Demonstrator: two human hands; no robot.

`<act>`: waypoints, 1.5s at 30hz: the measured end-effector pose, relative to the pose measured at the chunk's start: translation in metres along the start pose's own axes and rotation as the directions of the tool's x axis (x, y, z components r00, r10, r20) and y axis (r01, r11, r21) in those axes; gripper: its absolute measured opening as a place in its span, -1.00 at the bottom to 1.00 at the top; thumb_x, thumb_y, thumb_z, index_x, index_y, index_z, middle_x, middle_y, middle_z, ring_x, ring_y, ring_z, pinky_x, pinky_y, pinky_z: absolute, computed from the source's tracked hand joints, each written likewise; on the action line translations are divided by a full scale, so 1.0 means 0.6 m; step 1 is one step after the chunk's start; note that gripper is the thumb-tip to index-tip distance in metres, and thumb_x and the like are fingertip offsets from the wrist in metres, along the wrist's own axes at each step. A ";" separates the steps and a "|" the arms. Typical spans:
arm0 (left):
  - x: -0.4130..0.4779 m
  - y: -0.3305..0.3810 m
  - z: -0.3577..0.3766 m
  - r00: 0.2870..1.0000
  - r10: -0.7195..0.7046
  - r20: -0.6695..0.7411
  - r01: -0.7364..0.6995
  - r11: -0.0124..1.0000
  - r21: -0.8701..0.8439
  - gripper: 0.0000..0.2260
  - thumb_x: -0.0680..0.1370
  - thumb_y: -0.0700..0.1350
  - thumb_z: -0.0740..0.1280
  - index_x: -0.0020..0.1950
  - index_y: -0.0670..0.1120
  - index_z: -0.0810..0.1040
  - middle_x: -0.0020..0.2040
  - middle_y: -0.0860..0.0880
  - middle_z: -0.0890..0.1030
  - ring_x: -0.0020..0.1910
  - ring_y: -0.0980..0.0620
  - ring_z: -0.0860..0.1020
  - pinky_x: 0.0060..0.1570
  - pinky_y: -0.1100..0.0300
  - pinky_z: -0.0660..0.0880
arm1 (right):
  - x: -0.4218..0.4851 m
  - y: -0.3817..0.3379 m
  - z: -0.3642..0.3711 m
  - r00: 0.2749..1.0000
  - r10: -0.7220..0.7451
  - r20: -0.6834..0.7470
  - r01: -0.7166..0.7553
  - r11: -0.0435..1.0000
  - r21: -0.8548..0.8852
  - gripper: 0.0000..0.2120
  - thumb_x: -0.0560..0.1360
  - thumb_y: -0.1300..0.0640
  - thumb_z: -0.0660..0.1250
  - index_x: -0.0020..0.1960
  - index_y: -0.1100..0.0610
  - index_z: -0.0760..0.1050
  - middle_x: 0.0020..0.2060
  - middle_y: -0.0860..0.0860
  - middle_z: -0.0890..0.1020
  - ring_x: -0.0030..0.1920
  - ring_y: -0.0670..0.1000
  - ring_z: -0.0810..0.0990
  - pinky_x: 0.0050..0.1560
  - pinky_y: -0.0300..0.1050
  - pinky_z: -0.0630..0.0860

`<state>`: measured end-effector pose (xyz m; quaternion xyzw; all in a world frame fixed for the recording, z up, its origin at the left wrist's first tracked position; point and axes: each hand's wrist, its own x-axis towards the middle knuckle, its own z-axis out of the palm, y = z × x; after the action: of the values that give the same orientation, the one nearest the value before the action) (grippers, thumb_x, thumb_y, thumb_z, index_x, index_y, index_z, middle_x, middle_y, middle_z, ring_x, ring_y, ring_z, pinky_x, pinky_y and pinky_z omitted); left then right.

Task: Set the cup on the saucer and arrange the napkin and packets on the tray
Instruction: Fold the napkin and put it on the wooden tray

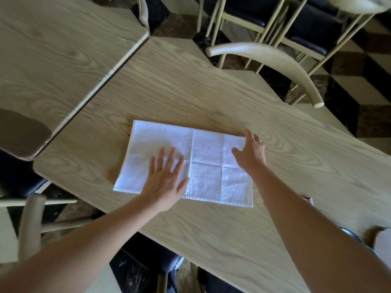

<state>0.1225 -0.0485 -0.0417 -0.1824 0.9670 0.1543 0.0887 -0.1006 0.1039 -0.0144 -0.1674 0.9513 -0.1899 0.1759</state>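
A pale wood-grain table (211, 92) ran slantwise across the view, and a second table (53, 49) of the same finish butted against its left edge. A white napkin (160, 136) lay spread flat near the middle of the first table with fold creases crossing it, and a small red-and-white item (308, 200), only partly in sight, lay to its right, well apart from it. On the second table's near corner rested a flat brown thing (23, 132) with a rounded corner, too cut off to name
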 end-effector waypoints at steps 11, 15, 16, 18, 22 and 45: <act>-0.054 0.075 0.032 0.901 -0.316 -0.298 0.269 0.945 -0.188 -0.59 0.41 0.14 0.46 0.13 -0.06 0.56 -0.03 -0.09 0.58 -0.08 -0.18 0.52 -0.11 -0.02 0.42 | 0.011 -0.051 0.006 0.896 -0.403 0.184 0.442 0.782 -0.439 -0.48 0.52 0.02 0.37 0.43 -0.24 0.33 0.45 -0.05 0.31 0.39 0.15 0.23 0.29 0.12 0.22; -0.060 0.093 0.050 0.835 -0.437 -0.335 0.341 0.888 -0.308 -0.65 0.41 0.10 0.48 0.10 -0.03 0.59 -0.05 -0.04 0.62 -0.08 -0.16 0.53 -0.08 -0.02 0.40 | 0.044 -0.119 0.021 0.787 -0.523 0.327 0.612 0.725 -0.316 -0.46 0.54 0.28 0.34 0.37 -0.22 0.44 0.41 -0.05 0.41 0.38 0.12 0.36 0.28 0.04 0.35; -0.061 0.092 0.054 0.824 -0.448 -0.348 0.344 0.882 -0.323 -0.68 0.41 0.10 0.48 0.08 -0.02 0.59 -0.06 -0.03 0.62 -0.09 -0.14 0.52 -0.06 -0.02 0.39 | 0.052 -0.131 0.023 0.785 -0.512 0.350 0.609 0.744 -0.277 -0.44 0.54 0.34 0.32 0.37 -0.21 0.45 0.43 -0.04 0.40 0.39 0.12 0.37 0.30 0.03 0.38; -0.063 0.090 0.058 0.813 -0.458 -0.360 0.338 0.875 -0.347 -0.72 0.42 0.09 0.47 0.05 -0.01 0.60 -0.08 -0.01 0.61 -0.09 -0.13 0.52 -0.05 -0.01 0.37 | 0.063 -0.148 0.026 0.767 -0.500 0.402 0.619 0.741 -0.261 -0.40 0.55 0.39 0.26 0.38 -0.21 0.44 0.45 -0.02 0.39 0.41 0.09 0.38 0.30 0.03 0.41; -0.064 0.089 0.058 0.813 -0.477 -0.334 0.340 0.855 -0.391 -0.78 0.42 0.05 0.48 0.01 0.01 0.61 -0.12 0.01 0.63 -0.08 -0.12 0.53 -0.02 -0.05 0.41 | 0.072 -0.162 0.033 0.746 -0.512 0.425 0.650 0.700 -0.297 -0.43 0.57 0.37 0.24 0.38 -0.20 0.44 0.29 0.03 0.47 0.29 0.09 0.43 0.17 -0.01 0.43; -0.083 0.103 0.036 0.826 -0.522 -0.212 0.410 0.815 -0.409 -0.85 0.46 0.02 0.42 0.01 0.12 0.55 -0.03 0.03 0.55 -0.02 -0.07 0.48 -0.01 0.03 0.37 | 0.055 -0.173 0.028 0.792 -0.408 0.455 0.491 0.868 -0.076 -0.51 0.57 0.30 0.26 0.41 -0.10 0.43 0.25 0.09 0.58 0.16 0.06 0.57 0.09 -0.16 0.47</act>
<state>0.1471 0.0300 -0.0343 -0.4513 0.8501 0.2637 -0.0644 -0.0971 -0.0043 0.0058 -0.4428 0.8358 -0.0937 0.3109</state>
